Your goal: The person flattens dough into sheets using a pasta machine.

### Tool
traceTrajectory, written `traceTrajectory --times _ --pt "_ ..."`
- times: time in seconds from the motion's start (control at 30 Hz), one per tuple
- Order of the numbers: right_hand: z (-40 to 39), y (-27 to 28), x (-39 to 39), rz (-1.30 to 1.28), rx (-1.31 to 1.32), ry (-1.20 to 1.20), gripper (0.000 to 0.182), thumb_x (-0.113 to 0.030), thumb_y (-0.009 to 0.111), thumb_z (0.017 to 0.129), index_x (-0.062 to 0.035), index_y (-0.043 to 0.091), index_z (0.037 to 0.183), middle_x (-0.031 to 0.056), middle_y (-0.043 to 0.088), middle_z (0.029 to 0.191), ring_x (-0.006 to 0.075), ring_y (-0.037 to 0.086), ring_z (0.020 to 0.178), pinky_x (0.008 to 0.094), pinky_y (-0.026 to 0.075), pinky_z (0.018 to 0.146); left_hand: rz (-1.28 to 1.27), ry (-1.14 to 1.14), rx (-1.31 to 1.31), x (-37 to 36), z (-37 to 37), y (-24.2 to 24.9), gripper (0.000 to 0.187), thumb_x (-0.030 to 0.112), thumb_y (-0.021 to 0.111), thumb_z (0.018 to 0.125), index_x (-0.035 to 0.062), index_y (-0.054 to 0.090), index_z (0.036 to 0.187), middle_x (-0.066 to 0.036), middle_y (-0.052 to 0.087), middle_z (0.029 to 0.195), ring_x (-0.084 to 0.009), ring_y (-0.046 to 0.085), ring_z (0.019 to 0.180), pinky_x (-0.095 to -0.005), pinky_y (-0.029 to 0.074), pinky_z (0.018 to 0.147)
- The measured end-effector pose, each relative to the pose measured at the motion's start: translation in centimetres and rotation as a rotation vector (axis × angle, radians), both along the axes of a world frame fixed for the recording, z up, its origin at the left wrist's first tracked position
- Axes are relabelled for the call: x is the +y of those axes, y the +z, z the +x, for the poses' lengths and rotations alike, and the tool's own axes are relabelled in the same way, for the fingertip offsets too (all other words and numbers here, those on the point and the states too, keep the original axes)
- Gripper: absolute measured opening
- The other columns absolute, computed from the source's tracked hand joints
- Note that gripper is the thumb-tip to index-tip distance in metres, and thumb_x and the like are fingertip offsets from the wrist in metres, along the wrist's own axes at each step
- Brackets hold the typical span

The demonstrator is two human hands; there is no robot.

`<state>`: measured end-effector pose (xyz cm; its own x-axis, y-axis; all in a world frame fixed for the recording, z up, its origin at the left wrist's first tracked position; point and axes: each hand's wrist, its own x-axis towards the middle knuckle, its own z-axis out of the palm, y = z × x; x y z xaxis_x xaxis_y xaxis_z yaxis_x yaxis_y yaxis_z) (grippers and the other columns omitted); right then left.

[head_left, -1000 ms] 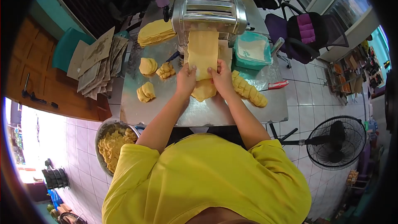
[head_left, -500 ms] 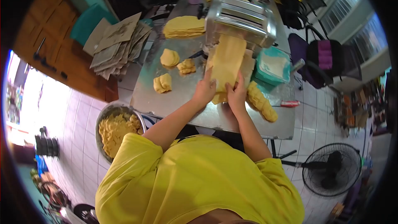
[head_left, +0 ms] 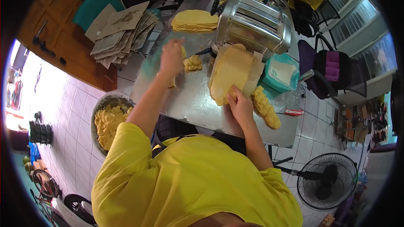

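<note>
Several sheets (head_left: 194,20) are flat, lumps (head_left: 192,63) aren't. Our right hand (head_left: 242,107) pinches dough (head_left: 229,73); can't tell what our left hand (head_left: 171,61) grips.

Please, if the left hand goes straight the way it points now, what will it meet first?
Probably the stack of flat dough sheets, just beyond the left hand. The hand's height is hard to judge, so it might pass over them.

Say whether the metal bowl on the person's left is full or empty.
Mostly full: in the metal bowl, a heap of yellow dough leaves only a strip of inner wall showing. The sleeve hides part.
</note>
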<state>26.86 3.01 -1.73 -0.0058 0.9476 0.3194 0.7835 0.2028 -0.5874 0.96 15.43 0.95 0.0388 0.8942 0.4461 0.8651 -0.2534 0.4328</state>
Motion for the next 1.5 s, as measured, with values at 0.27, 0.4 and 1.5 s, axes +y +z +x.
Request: traceTrajectory --times 0.27,0.4,1.5 --pt "-0.3 2.6 0.7 0.176 -0.003 -0.037 0.025 -0.016 0.062 0.077 -0.0064 0.058 0.101 0.0141 0.056 0.086 0.0328 0.055 0.084 0.0402 0.047 0.07 -0.255 -0.209 0.135 4.8 -6.6 -0.2 0.02 0.011 0.061 0.073 0.0037 0.061 0.092 -0.016 0.056 0.095 -0.0357 0.053 0.092 -0.0433 0.043 0.077" --pt "-2.2 3.7 2.1 0.289 0.128 0.112 0.026 -0.015 0.062 0.077 -0.0052 0.058 0.101 0.0145 0.053 0.089 0.0322 0.052 0.089 0.0398 0.045 0.075 -0.021 -0.293 0.167 1.8 -6.2 0.9 0.015 0.001 0.055 0.074 0.0007 0.055 0.089 -0.017 0.056 0.087 -0.0355 0.054 0.085 -0.043 0.042 0.073" --pt "21.2 10.2 13.7 -0.492 0.059 0.09 0.02 -0.014 0.063 0.075 0.0023 0.063 0.087 0.0028 0.06 0.073 0.0113 0.054 0.068 0.0272 0.045 0.063 -0.214 -0.609 -0.51 -3.1 10.6 6.8 0.032 0.014 0.061 0.085 0.0003 0.052 0.113 -0.008 0.06 0.105 -0.014 0.056 0.093 -0.0269 0.046 0.079"
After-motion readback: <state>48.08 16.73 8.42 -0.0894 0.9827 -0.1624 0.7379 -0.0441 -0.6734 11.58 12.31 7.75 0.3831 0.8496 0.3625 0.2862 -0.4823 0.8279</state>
